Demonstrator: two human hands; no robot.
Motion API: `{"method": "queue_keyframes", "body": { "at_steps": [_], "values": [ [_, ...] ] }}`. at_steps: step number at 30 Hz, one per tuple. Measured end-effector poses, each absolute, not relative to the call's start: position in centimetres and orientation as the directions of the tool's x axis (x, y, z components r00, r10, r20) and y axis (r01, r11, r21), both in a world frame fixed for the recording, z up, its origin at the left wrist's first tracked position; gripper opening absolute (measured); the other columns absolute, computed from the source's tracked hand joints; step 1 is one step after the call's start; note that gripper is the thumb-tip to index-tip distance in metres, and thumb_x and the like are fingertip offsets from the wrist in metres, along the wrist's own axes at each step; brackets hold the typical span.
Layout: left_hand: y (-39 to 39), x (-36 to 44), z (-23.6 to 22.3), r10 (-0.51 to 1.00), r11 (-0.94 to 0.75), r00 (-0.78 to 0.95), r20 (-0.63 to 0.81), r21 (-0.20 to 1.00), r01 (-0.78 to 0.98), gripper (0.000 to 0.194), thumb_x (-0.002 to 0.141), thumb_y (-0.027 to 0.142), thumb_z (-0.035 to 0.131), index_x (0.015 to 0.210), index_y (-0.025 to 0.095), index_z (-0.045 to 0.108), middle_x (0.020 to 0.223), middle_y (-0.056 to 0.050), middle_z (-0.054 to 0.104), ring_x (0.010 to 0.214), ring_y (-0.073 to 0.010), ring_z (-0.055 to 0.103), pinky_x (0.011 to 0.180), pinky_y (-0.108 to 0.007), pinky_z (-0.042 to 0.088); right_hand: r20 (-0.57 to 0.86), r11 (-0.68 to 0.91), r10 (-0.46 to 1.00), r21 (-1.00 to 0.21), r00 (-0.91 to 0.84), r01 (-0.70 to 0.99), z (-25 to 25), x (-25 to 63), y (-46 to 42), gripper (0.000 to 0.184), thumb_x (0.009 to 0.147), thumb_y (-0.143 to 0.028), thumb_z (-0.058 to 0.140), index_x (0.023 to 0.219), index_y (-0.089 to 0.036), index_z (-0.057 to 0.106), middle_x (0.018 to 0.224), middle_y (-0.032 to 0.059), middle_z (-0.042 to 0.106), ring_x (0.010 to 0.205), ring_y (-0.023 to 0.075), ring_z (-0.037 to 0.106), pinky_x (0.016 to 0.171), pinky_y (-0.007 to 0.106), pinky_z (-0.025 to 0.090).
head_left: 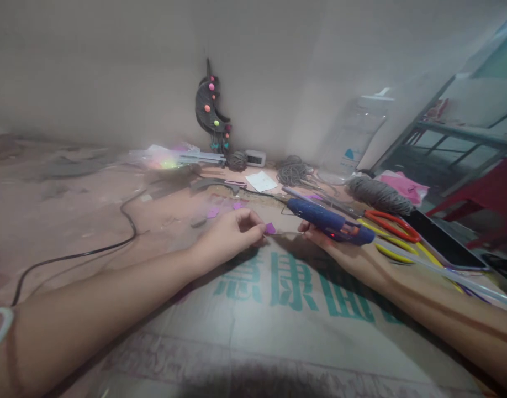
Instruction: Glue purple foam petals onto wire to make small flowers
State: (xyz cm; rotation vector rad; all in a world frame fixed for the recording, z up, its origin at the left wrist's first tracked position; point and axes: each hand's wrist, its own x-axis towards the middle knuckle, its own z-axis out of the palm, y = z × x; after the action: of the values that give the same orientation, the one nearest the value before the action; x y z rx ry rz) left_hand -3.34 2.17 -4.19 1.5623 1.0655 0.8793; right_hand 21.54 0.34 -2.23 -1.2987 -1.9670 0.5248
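My left hand pinches a small purple piece just above the printed cardboard sheet. A thin wire runs from that piece to my right hand, whose fingers are closed on its other end. A blue glue gun lies across my right hand and wrist, its nozzle pointing left and back. Its black cord trails off to the left over the table.
Orange-handled scissors, yellow sticks, a grey yarn roll and a dark tablet lie to the right. A plastic jug, a yarn ball, a white note and a crescent wall ornament stand behind.
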Motion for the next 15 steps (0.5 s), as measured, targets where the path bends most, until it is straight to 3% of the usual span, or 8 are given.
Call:
{"method": "queue_keyframes", "body": {
  "at_steps": [3,7,15],
  "values": [
    [2.09,-3.31,-4.41,0.930,-0.086,0.367,0.029,0.986,0.140,0.015,0.086,0.031,0.062,0.083,0.018,0.055,0.082,-0.005,0.075,0.080,-0.0178,0.072,0.073,-0.029,0.054,0.369,0.442,0.894,-0.635,-0.254,0.633,-2.11,21.47,0.31,0.020,0.086,-0.042,0.062,0.092,-0.024,0.065,0.094,0.0022,0.071,0.090,0.0226,0.068,0.090,0.041,0.055],
    [2.24,-3.34,-4.35,0.930,-0.106,0.364,0.051,0.985,0.134,0.010,0.085,0.025,0.063,0.086,0.018,0.056,0.076,-0.002,0.073,0.073,-0.0151,0.071,0.070,-0.027,0.054,0.357,0.402,0.909,-0.614,-0.215,0.679,-2.08,21.72,0.66,0.021,0.087,-0.044,0.060,0.083,-0.024,0.064,0.089,0.0012,0.071,0.085,0.0218,0.067,0.089,0.040,0.054],
    [2.29,-3.50,-4.33,0.919,-0.187,0.387,0.078,0.949,0.253,0.025,0.089,0.036,0.060,0.104,0.018,0.066,0.088,-0.005,0.071,0.080,-0.0161,0.069,0.072,-0.028,0.052,0.372,0.409,0.901,-0.562,-0.222,0.719,-2.23,22.09,1.04,0.028,0.088,-0.052,0.055,0.082,-0.026,0.064,0.082,0.0011,0.070,0.080,0.0225,0.067,0.085,0.039,0.055]
  ]
}}
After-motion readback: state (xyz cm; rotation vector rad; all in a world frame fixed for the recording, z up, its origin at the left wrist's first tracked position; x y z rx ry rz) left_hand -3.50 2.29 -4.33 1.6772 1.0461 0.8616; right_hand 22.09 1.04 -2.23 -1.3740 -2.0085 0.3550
